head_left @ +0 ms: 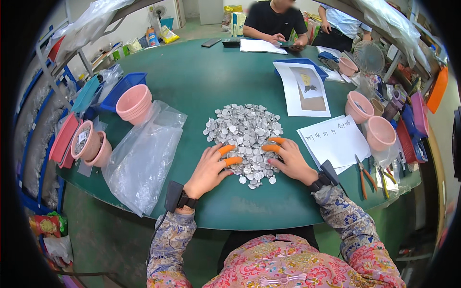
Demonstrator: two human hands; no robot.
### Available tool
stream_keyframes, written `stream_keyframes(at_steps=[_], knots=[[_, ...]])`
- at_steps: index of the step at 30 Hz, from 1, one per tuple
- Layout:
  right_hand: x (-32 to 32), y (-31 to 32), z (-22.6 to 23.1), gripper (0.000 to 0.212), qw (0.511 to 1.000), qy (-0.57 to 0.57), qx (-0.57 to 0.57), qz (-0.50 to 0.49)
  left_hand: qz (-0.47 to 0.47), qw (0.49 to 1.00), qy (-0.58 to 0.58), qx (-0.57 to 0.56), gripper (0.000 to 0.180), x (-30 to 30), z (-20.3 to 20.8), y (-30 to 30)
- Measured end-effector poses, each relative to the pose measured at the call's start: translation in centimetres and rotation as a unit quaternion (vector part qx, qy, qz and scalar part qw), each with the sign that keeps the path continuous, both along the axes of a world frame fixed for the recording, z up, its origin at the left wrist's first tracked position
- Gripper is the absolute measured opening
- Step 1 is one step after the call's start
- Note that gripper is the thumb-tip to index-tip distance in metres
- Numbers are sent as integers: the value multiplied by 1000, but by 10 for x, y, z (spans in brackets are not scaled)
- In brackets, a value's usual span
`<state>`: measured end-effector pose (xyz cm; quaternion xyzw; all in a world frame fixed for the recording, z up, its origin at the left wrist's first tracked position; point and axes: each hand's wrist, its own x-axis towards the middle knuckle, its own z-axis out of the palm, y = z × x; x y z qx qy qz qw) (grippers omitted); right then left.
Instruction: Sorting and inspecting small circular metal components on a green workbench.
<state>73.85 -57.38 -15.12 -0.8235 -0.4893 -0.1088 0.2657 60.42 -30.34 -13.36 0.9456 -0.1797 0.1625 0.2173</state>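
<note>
Touching the centrally heaped silver discs (245, 127), left hand (211, 167) and right hand (293, 162) curl loosely open, gripping nothing visible. A pink pot (92, 147) holds grey pieces; bare bench (269, 209) separates discs from near edge.

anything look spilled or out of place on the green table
Nothing looks spilled; the silver discs sit in one loose pile. Slightly askew: the printed sheet, lying at a slant, partly covering the blue tray.
</note>
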Motion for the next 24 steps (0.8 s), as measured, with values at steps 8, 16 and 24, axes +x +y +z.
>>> stream_keyframes(at_steps=[8, 16, 24], knots=[[-60, -9, 18, 70, 996, -34, -81, -34, 57, 996, -51, -48, 41, -15, -6, 0], [-27, 34, 4, 70, 992, -47, -118, -28, 42, 995, -73, -57, 33, -7, -9, -10], [3, 70, -10, 45, 994, -81, -26, -73, 22, 997, -74, -18, 30, -16, -7, -10]])
